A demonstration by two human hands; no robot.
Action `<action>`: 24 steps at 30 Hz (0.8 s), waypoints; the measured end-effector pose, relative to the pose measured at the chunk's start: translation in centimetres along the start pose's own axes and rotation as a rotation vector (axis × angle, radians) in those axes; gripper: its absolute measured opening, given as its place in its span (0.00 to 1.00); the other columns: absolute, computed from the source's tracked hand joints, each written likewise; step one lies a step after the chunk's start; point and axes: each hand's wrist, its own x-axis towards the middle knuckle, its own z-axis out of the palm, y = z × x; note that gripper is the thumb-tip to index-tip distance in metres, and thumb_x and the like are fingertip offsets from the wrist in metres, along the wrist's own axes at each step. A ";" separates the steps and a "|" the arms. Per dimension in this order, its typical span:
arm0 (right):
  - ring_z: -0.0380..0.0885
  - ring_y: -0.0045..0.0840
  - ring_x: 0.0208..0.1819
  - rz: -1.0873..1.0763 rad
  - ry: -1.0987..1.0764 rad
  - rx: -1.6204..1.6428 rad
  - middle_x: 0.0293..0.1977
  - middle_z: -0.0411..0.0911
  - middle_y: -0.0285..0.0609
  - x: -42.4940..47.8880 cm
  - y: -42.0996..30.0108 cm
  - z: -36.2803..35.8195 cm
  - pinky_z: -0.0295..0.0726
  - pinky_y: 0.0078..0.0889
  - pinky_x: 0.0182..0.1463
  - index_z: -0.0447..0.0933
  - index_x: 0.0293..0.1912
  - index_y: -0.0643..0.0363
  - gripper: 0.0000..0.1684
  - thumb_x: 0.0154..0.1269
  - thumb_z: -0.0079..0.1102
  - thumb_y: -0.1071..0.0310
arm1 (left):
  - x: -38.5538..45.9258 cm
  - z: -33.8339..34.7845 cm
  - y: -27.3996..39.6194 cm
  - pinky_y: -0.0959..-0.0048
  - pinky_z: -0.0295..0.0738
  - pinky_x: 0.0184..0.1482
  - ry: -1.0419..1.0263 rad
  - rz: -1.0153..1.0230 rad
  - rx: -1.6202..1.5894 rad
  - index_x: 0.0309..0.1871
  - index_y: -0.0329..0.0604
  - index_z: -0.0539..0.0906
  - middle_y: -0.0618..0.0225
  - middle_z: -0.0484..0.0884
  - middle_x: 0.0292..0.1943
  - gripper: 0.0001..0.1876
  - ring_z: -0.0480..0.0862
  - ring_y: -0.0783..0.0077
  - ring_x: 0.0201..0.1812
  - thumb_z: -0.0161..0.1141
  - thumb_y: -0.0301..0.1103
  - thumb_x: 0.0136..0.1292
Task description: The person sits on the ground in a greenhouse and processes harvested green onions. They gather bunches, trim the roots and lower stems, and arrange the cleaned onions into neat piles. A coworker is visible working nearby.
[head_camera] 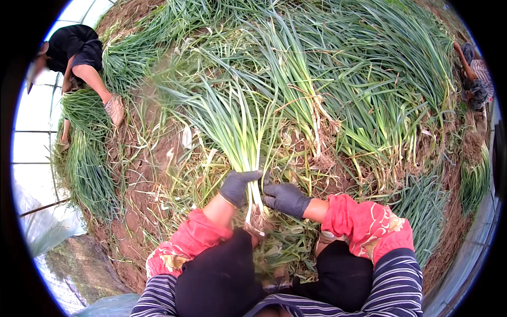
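Note:
My left hand (237,188), in a dark glove, grips a bunch of long-leaved allium stalks (242,144) around their white lower stems. The green leaves fan out away from me, and the pale roots (256,218) hang towards my knees. My right hand (286,199), gloved alike, is right beside the stems with its fingers curled. A thin leaf runs down to its fingertips; whether they pinch it is hidden. Beyond my hands, another bunch of stalks (303,85) lies with its roots facing me.
Loose leaves and trimmings (190,174) litter the brown soil (130,233). A large heap of stalks (368,67) spreads ahead and right. One person (81,51) bends over bunches (89,170) at the left; another person (477,79) is at the far right. Plastic sheeting (33,146) borders the left.

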 end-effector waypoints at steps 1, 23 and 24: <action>0.78 0.44 0.32 -0.001 -0.006 0.039 0.30 0.79 0.49 0.0 0.4 0.1 0.75 0.43 0.41 0.76 0.34 0.55 0.15 0.60 0.50 0.54 | -0.2 0.2 0.0 0.68 0.81 0.43 -0.010 0.023 -0.002 0.47 0.27 0.79 0.55 0.84 0.41 0.15 0.85 0.62 0.38 0.59 0.23 0.57; 0.76 0.17 0.24 0.152 0.259 0.480 0.24 0.80 0.38 2.9 2.3 -4.3 0.73 0.24 0.28 0.80 0.32 0.66 0.14 0.60 0.64 0.61 | 0.3 0.4 -0.9 0.66 0.83 0.39 0.075 0.262 0.021 0.53 0.33 0.74 0.60 0.82 0.36 0.22 0.84 0.64 0.35 0.62 0.20 0.52; 0.77 0.16 0.26 0.131 0.176 0.696 0.24 0.80 0.37 1.6 -0.2 -5.1 0.75 0.26 0.29 0.79 0.33 0.65 0.14 0.62 0.62 0.62 | 0.2 0.0 -0.8 0.67 0.82 0.39 0.068 0.275 0.013 0.53 0.33 0.74 0.60 0.82 0.37 0.22 0.84 0.65 0.35 0.62 0.21 0.53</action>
